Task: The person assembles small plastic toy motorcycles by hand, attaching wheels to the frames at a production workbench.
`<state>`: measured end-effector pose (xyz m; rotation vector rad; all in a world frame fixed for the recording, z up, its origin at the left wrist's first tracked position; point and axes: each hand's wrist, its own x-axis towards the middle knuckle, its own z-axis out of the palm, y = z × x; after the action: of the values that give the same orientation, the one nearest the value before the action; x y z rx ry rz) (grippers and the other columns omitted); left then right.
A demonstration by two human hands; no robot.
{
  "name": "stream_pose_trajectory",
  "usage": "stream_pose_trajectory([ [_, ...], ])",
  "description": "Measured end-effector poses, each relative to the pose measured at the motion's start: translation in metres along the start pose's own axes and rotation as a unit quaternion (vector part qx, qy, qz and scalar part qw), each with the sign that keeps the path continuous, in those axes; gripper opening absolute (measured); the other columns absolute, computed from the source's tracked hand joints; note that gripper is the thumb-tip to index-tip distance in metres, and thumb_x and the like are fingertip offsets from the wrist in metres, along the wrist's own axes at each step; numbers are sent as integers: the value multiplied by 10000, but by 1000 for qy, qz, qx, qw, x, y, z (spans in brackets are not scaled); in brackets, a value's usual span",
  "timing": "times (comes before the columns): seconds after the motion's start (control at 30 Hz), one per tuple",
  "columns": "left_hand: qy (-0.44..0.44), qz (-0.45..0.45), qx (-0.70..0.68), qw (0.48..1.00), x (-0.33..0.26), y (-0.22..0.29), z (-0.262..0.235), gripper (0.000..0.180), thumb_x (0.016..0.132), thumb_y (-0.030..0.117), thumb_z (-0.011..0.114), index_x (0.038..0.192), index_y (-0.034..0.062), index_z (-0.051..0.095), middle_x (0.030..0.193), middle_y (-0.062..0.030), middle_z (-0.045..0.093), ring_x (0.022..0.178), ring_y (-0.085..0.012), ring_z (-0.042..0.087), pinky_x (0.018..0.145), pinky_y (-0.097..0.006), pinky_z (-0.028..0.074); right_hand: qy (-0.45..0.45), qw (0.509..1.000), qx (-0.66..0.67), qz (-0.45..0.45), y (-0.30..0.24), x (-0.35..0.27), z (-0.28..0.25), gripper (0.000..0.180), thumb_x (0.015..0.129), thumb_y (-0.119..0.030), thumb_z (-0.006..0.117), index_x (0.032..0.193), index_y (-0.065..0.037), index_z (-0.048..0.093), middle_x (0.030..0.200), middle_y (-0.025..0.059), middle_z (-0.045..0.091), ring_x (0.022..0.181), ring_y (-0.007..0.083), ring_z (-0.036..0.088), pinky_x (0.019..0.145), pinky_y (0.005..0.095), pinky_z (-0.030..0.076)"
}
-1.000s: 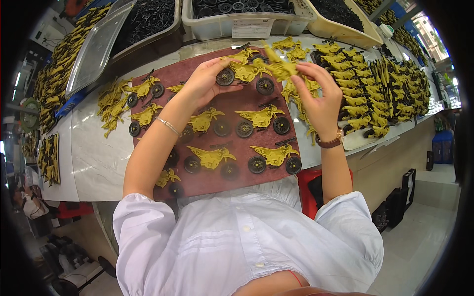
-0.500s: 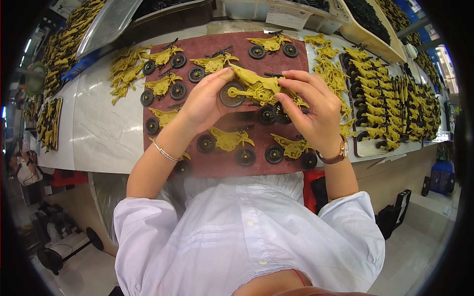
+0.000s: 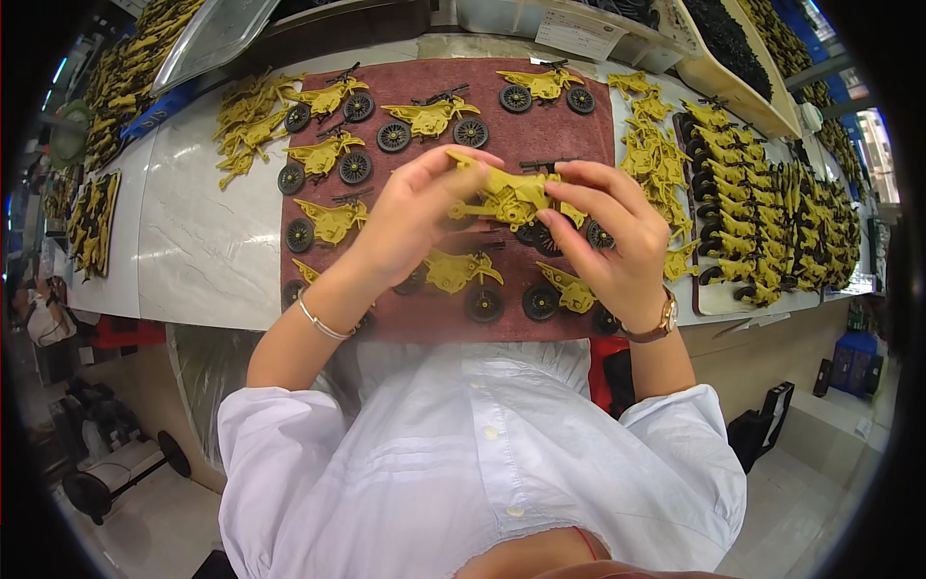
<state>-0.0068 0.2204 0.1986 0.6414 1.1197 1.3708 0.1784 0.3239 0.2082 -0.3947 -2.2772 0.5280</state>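
Above a dark red cloth mat [image 3: 424, 323], a yellow toy motorcycle [image 3: 516, 200] is held up between both hands. My right hand [image 3: 617, 227] pinches its front end near the black handlebar, thumb below and fingers above. My left hand [image 3: 405, 217] closes around the tail end, its fingertips slightly blurred, and they largely cover the rear wheel area. Around the hands, more toy motorcycles with black wheels lie on the mat, such as one toy motorcycle [image 3: 430, 118] beyond my left hand and another toy motorcycle [image 3: 463, 273] beneath the held one.
Piles of yellow toy parts lie left [image 3: 251, 121] and right [image 3: 648, 145] of the mat. Farther right, a tray holds rows of toy motorcycles [image 3: 762, 207]. A cream bin [image 3: 738, 68] of black parts and a dark bin [image 3: 347, 34] stand along the back.
My left fingers have shifted over the tail of the toy motorcycle, covering the rear wheel that showed plainly before. My right hand keeps its grip at the front. The whole view has shifted slightly.
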Motion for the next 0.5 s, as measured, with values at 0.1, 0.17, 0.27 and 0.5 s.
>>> stream_pose_trajectory([
  [0.1,-6,48,43,998,-4,-7,-1,231,896,157,595,1093,39,567,1071,-43,602,963,-96,581,806,-274,506,2,1000,20,12,-1,-8,2,270,665,-51,745,920,-38,659,976,115,616,851,251,598,715,321,478],
  [0.17,2,70,83,994,-10,-8,2,243,893,165,610,1089,29,564,1057,-43,610,972,-93,581,807,-258,504,23,998,48,28,-2,-12,-1,339,660,-66,759,976,-36,640,999,120,605,869,243,596,717,314,477],
  [0.27,-11,136,90,987,-16,-11,6,247,892,123,600,1100,-1,548,1060,-61,612,990,-113,585,840,-266,492,49,988,130,67,4,-17,-1,517,679,-103,783,1136,-13,560,1077,117,572,935,202,582,727,290,477],
  [0.5,-18,170,147,974,-20,-13,10,237,887,60,570,1108,-16,532,1051,-81,615,990,-138,595,853,-277,482,-128,819,473,300,1,-14,-7,295,845,-16,630,1119,58,550,1024,101,612,835,134,615,623,244,510],
])
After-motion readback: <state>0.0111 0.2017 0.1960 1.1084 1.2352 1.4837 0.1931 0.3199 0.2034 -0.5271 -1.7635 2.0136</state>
